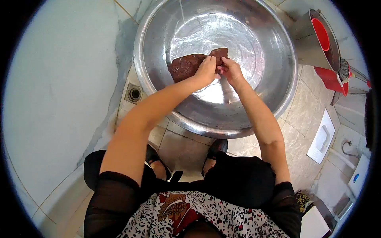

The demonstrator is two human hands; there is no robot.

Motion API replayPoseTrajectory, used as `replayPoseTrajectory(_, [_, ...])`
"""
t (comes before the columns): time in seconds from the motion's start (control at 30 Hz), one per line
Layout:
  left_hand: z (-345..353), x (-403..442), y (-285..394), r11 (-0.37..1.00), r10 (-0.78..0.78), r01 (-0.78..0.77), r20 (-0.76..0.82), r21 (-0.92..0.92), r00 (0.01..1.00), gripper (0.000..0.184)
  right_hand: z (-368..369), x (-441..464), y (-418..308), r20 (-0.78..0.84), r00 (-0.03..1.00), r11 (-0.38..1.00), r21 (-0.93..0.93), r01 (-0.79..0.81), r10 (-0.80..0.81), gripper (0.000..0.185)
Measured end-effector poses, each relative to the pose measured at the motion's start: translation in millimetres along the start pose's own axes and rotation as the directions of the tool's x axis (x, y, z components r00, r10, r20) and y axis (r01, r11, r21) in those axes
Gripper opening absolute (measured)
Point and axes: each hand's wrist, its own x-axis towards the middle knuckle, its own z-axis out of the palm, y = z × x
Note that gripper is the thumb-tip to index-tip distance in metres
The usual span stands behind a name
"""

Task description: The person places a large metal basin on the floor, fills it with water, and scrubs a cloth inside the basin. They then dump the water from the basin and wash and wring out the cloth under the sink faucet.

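Observation:
A wet dark-brown cloth lies bunched in a large round metal basin with shallow water in its bottom. My left hand is closed on the middle of the cloth, its fingers bent over the fabric. Close beside it, my right hand pinches the cloth near its right end, which sticks up past the fingertips. The left part of the cloth spreads out beyond my left hand. A thin stream of water falls into the basin at the upper left.
Left of the basin are a tiled wall and a floor drain. A metal bucket with a red container stands at the upper right, near a red dustpan. A white panel lies farther down.

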Motion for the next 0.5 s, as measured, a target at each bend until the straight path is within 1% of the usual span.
replayPoseTrajectory(0.07, [6,9,-8,0.982,-0.171,0.167,-0.044,-0.085,0.984,0.030,5,-4,3,-0.034,0.982,0.970,-0.165,0.178,-0.186,0.014])
replayPoseTrajectory(0.1, [5,11,-8,0.982,-0.169,0.165,-0.044,-0.088,0.985,0.030,8,-14,-3,-0.044,0.976,0.959,-0.199,0.203,-0.215,0.017])
replayPoseTrajectory(0.13, [3,11,-10,0.980,-0.173,0.173,0.004,-0.099,0.985,0.026,7,-16,-6,-0.047,0.975,0.959,-0.201,0.202,-0.215,0.017])
replayPoseTrajectory(0.17, [0,10,-12,0.977,-0.178,0.182,0.053,-0.109,0.983,0.023,6,-20,-10,-0.043,0.966,0.932,-0.277,0.233,-0.254,0.018])
replayPoseTrajectory(0.2, [-2,8,-12,0.977,-0.177,0.182,0.054,-0.109,0.983,0.023,3,-21,-12,-0.035,0.955,0.899,-0.350,0.264,-0.294,0.019])
replayPoseTrajectory(0.23, [-6,7,-12,0.968,-0.172,0.185,0.089,-0.168,0.981,0.021,1,-22,-11,-0.058,0.947,0.876,-0.401,0.269,-0.317,0.017])
replayPoseTrajectory(0.27, [-9,7,-11,0.955,-0.166,0.190,0.122,-0.227,0.979,0.020,0,-23,-11,-0.058,0.946,0.876,-0.400,0.271,-0.319,0.017])
replayPoseTrajectory(0.3, [-15,8,-10,0.904,-0.218,0.261,0.161,-0.339,0.963,0.018,-1,-22,-10,-0.074,0.939,0.885,-0.367,0.288,-0.336,0.015])
replayPoseTrajectory(0.33, [-21,9,-10,0.904,-0.217,0.260,0.160,-0.338,0.963,0.018,-4,-22,-9,-0.091,0.932,0.892,-0.335,0.304,-0.351,0.014])
replayPoseTrajectory(0.37, [-28,12,-10,0.812,-0.317,0.382,0.217,-0.441,0.923,0.017,-6,-20,-11,-0.090,0.931,0.892,-0.334,0.305,-0.353,0.014])
replayPoseTrajectory(0.4, [-33,13,-12,0.692,-0.404,0.493,0.284,-0.527,0.870,0.018,-8,-19,-15,-0.107,0.914,0.882,-0.328,0.339,-0.391,0.013])
replayPoseTrajectory(0.43, [-38,15,-16,0.618,-0.400,0.516,0.327,-0.593,0.856,0.017,-9,-19,-17,-0.123,0.895,0.870,-0.322,0.372,-0.429,0.013])
replayPoseTrajectory(0.47, [-43,14,-19,0.618,-0.401,0.515,0.325,-0.594,0.857,0.017,-10,-19,-20,-0.120,0.895,0.869,-0.323,0.373,-0.429,0.013])
replayPoseTrajectory(0.5, [-49,13,-19,0.568,-0.406,0.537,0.354,-0.624,0.842,0.016,-8,-23,-27,-0.205,0.874,0.887,-0.250,0.389,-0.441,0.012])
